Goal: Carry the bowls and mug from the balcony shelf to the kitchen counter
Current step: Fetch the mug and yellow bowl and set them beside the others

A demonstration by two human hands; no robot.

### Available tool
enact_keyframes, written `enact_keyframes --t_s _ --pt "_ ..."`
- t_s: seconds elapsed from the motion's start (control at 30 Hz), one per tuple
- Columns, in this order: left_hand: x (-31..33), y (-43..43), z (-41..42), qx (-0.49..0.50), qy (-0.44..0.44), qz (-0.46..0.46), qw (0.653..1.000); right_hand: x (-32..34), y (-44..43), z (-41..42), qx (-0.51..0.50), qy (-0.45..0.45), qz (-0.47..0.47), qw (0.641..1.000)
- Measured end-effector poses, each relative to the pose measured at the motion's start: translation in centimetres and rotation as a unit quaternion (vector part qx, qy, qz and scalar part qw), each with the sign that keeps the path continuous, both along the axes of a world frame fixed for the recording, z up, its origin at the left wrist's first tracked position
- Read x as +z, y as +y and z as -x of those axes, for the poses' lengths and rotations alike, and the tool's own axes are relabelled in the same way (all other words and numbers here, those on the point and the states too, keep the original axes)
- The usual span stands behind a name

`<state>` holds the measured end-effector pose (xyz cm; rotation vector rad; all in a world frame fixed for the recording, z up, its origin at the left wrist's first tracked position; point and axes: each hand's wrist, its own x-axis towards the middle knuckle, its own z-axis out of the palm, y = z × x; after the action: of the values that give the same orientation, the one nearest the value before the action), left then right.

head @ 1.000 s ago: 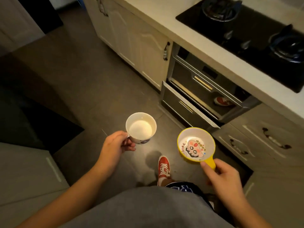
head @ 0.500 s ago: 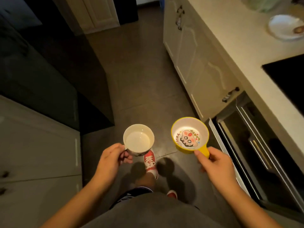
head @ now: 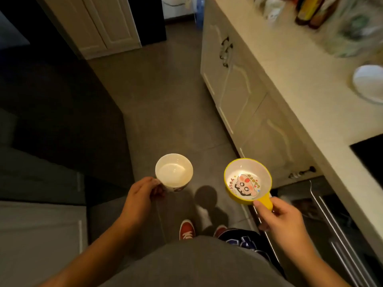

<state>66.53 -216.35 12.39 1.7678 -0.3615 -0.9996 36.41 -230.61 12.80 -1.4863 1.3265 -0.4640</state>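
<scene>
My left hand [head: 139, 198] grips the handle of a white mug [head: 174, 172], held upright over the floor, its inside pale and bare. My right hand [head: 278, 217] holds a yellow bowl [head: 247, 181] by its short yellow handle; a cartoon face is printed on its white inside. Both are carried at waist height, side by side and apart. The kitchen counter [head: 300, 83] runs along the right, beyond the yellow bowl.
A white bowl [head: 369, 82] sits on the counter at the right edge, with dark bottles [head: 310, 11] and blurred items at its far end. A black hob corner [head: 371, 154] is nearer. Drawers [head: 339, 228] stand pulled out below. Dark cabinets line the left. Tiled floor runs ahead.
The view has swung left along the counter: the hob has slid out to the right and the white bowl and bottles have come into sight. Both hands keep their hold.
</scene>
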Motion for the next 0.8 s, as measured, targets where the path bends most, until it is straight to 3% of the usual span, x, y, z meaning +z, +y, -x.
enact_keyframes --t_s 0.27,0.43,0.8 --pt "-0.4 -16.0 -3.7 0.0 0.027 0.057 0.998 -1.5 -11.1 -1.6 -0.034 0.044 -0.001 0.998" --pt "0.3 -24.4 -6.1 0.007 0.025 0.064 0.998 -1.0 -20.7 -5.4 -0.001 0.064 0.017 0.998" --pt "3.1 -32.0 -14.9 0.123 0.047 0.061 0.989 1.9 -37.0 -21.9 0.118 0.053 0.051 0.99"
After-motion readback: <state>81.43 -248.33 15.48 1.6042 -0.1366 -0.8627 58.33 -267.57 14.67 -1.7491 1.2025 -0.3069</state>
